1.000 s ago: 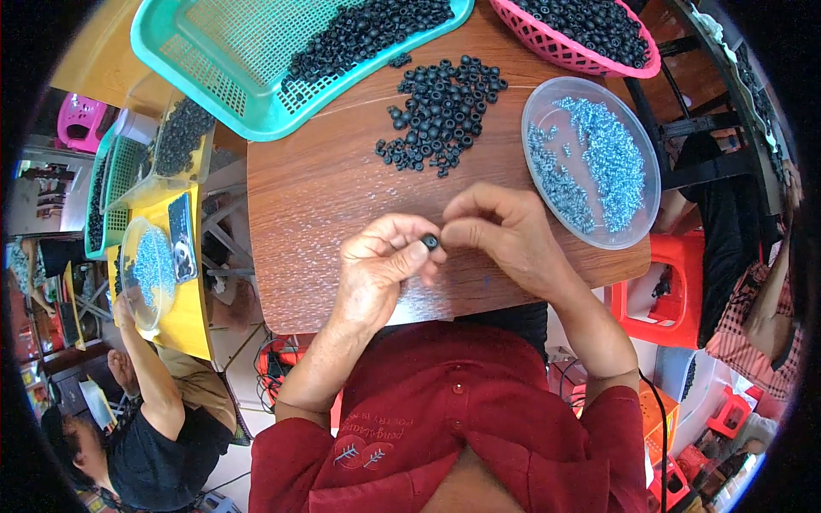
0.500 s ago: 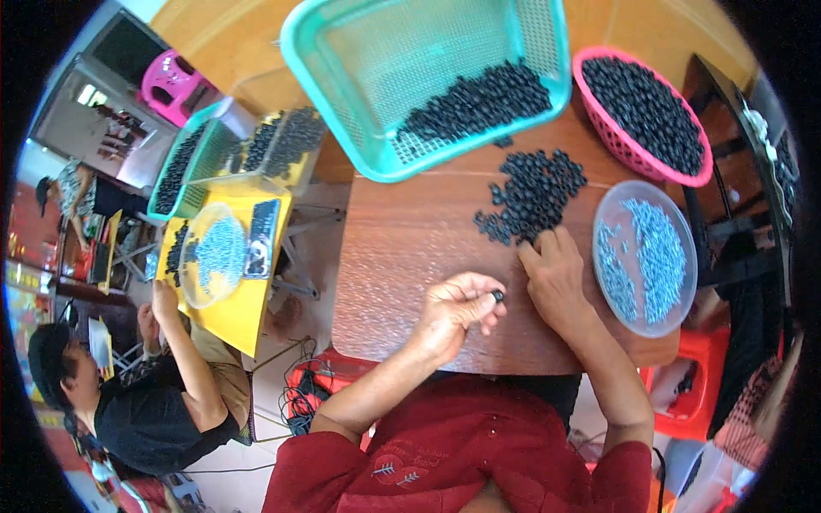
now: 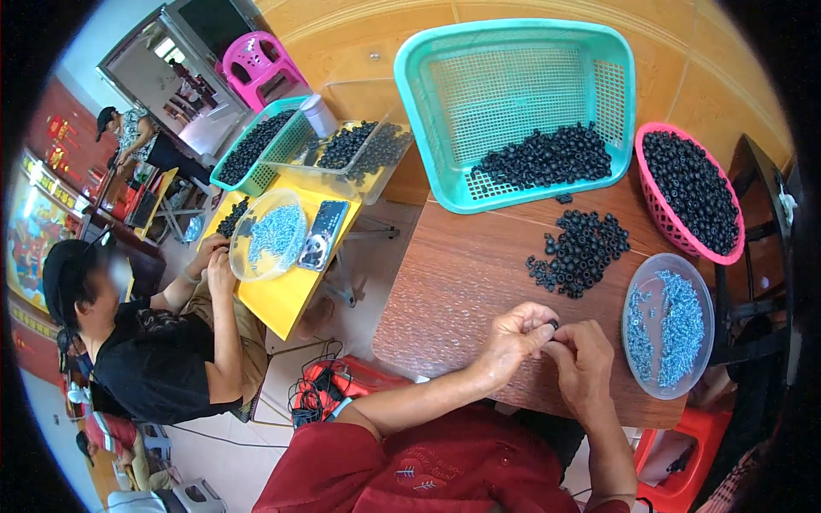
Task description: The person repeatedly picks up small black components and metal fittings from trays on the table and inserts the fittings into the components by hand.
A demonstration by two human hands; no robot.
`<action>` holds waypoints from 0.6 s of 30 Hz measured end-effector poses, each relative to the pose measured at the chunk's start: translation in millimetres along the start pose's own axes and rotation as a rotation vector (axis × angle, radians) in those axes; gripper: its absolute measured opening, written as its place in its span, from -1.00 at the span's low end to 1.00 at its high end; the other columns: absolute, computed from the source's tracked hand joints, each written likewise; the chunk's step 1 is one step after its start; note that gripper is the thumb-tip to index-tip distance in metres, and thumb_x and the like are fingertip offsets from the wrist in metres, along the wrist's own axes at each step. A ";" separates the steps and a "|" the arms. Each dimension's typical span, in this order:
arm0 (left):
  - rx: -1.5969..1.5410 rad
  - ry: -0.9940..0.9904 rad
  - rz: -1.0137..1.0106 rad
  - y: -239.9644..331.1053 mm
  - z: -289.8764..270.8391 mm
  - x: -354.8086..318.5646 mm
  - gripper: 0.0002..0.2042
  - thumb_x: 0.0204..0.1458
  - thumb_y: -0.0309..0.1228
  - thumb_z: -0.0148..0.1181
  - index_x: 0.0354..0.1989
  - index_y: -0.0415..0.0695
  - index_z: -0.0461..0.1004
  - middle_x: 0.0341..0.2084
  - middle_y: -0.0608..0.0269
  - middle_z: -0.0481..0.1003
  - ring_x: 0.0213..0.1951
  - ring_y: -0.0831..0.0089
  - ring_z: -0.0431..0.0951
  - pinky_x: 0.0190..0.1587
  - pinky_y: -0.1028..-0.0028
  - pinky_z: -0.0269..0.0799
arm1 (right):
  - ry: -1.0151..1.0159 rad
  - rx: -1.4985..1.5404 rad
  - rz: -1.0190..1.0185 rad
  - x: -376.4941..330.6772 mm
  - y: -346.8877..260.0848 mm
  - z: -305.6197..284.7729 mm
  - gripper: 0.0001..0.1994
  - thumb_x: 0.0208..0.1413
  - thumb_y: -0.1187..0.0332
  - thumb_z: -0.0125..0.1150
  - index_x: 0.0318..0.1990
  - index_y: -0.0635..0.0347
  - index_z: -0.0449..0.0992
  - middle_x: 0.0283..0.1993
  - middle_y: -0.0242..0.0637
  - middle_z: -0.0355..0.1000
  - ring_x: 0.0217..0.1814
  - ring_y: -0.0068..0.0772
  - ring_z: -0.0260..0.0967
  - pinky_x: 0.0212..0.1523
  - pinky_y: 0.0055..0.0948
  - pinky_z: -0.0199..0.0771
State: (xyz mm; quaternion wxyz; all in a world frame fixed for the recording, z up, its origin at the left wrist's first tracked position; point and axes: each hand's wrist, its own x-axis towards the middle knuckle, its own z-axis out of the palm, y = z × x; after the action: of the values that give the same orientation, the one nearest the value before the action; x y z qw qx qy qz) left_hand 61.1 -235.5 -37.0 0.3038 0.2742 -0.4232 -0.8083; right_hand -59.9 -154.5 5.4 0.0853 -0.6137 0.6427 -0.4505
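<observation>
Above the near part of the brown table, my left hand (image 3: 516,344) pinches a small round black piece (image 3: 554,324) between thumb and fingertips. My right hand (image 3: 585,362) is closed right beside it, thumb and fingers drawn together at the same spot. Whatever the right fingertips hold is too small or hidden to make out. Just beyond the hands lies a loose pile of small black ring-shaped pieces (image 3: 584,250). To the right of my right hand stands a round clear tub (image 3: 634,377) with many small light-blue pieces (image 3: 682,329).
A turquoise mesh basket (image 3: 513,32) with black pieces stands at the back, a pink basket (image 3: 652,205) full of them at far right. Leftward, a co-worker (image 3: 162,350) sits at a yellow table (image 3: 278,312) holding a similar tub, a phone and a clear bin.
My right hand has drawn back from the black pile to meet my left hand, which still pinches the black piece. The view has shifted, so the table sits lower and further right.
</observation>
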 end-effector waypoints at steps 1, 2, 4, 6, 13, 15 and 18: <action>-0.006 -0.007 0.019 -0.7 2.8 -0.8 -0.84 0.10 -0.49 0.15 -0.18 -0.25 0.43 -0.37 0.33 0.47 -0.42 0.68 0.40 -0.42 0.67 0.34 | 0.011 0.022 0.022 -1.9 1.3 1.3 -0.83 -0.21 0.60 0.26 -0.41 0.26 0.42 -0.45 -0.16 0.36 -0.41 -0.09 0.28 -0.41 -0.25 0.27; -0.011 -0.013 0.040 -1.7 4.5 -2.0 -0.84 0.10 -0.49 0.15 -0.17 -0.25 0.43 -0.36 0.34 0.47 -0.41 0.69 0.40 -0.42 0.67 0.34 | 0.006 0.032 0.009 -4.3 0.8 1.3 -0.83 -0.21 0.60 0.26 -0.41 0.26 0.42 -0.45 -0.16 0.36 -0.41 -0.09 0.28 -0.41 -0.25 0.27; 0.016 -0.009 0.031 -6.2 4.3 -4.3 -0.84 0.10 -0.50 0.14 -0.16 -0.25 0.42 -0.35 0.34 0.46 -0.40 0.69 0.40 -0.41 0.68 0.33 | 0.034 0.042 0.093 -10.9 0.0 -0.7 -0.84 -0.21 0.59 0.26 -0.43 0.27 0.41 -0.44 -0.17 0.37 -0.41 -0.11 0.29 -0.43 -0.26 0.28; -0.048 0.003 0.005 -8.2 6.7 -7.3 -0.84 0.10 -0.52 0.13 -0.16 -0.25 0.42 -0.36 0.36 0.46 -0.40 0.69 0.39 -0.39 0.69 0.32 | 0.078 -0.020 0.018 -13.0 -2.7 1.8 -0.84 -0.21 0.59 0.26 -0.43 0.27 0.42 -0.44 -0.17 0.37 -0.41 -0.11 0.28 -0.42 -0.26 0.28; -0.246 0.101 -0.065 -17.5 24.8 -9.4 -0.86 0.09 -0.56 0.12 -0.18 -0.25 0.43 -0.44 0.37 0.45 -0.44 0.68 0.40 -0.42 0.65 0.36 | 0.216 -0.203 -0.063 -21.8 -5.8 1.4 -0.84 -0.21 0.60 0.22 -0.38 0.28 0.46 -0.43 -0.15 0.36 -0.39 -0.10 0.29 -0.38 -0.24 0.30; -0.231 0.048 -0.028 -15.5 19.2 -8.3 -0.85 0.10 -0.53 0.11 -0.16 -0.22 0.42 -0.42 0.34 0.45 -0.45 0.61 0.43 -0.44 0.59 0.42 | 0.242 -0.096 -0.062 -19.1 3.0 2.0 -0.86 -0.19 0.61 0.20 -0.40 0.27 0.46 -0.42 -0.14 0.38 -0.38 -0.10 0.31 -0.36 -0.25 0.31; -0.220 0.036 -0.114 5.6 23.1 -13.2 -0.84 0.09 -0.56 0.11 -0.15 -0.25 0.42 -0.39 0.26 0.49 -0.44 0.54 0.48 -0.41 0.54 0.45 | 0.246 0.012 0.007 -13.7 6.6 -4.3 -0.93 -0.12 0.58 0.15 -0.41 0.27 0.47 -0.43 -0.19 0.41 -0.39 -0.14 0.34 -0.34 -0.29 0.33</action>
State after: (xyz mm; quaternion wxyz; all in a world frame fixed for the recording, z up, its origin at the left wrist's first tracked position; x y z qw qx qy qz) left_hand 55.2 -216.5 -18.4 0.2933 0.2774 -0.3101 -0.8607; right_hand -64.3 -141.7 -2.7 0.0113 -0.5510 0.6477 -0.5260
